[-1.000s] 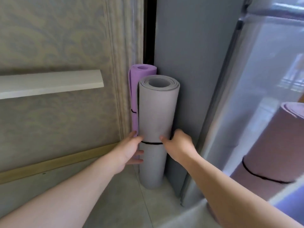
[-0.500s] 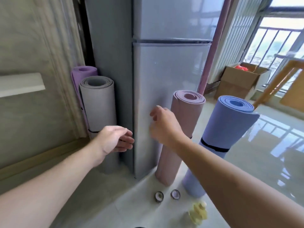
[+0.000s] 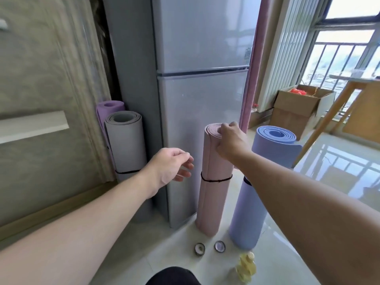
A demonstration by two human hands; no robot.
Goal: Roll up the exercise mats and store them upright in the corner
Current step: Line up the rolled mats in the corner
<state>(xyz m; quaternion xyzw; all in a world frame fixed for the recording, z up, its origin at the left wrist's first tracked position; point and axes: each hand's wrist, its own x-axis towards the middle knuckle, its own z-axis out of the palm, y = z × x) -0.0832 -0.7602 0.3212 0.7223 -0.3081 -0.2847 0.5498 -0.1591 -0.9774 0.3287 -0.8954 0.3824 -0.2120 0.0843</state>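
Note:
A rolled grey mat (image 3: 125, 145) stands upright in the corner between the wall and the fridge, with a rolled purple mat (image 3: 109, 109) behind it. A rolled pink mat (image 3: 213, 182), tied with a black band, stands against the fridge front. My right hand (image 3: 229, 140) grips its top end, fingers curled over the rim. A rolled blue mat (image 3: 265, 171) leans to the right of the pink one. My left hand (image 3: 170, 165) hovers between the grey and pink mats, fingers loosely curled, holding nothing.
A tall grey fridge (image 3: 197, 79) fills the middle. Two small round lids (image 3: 209, 247) and a yellow object (image 3: 245, 268) lie on the tiled floor in front of the mats. A cardboard box (image 3: 296, 108) and a wooden frame (image 3: 337, 112) stand at the right by the window.
My view swung right from the corner to the fridge front. Both hands left the grey mat; my right hand moved to the pink mat's top and took hold of it.

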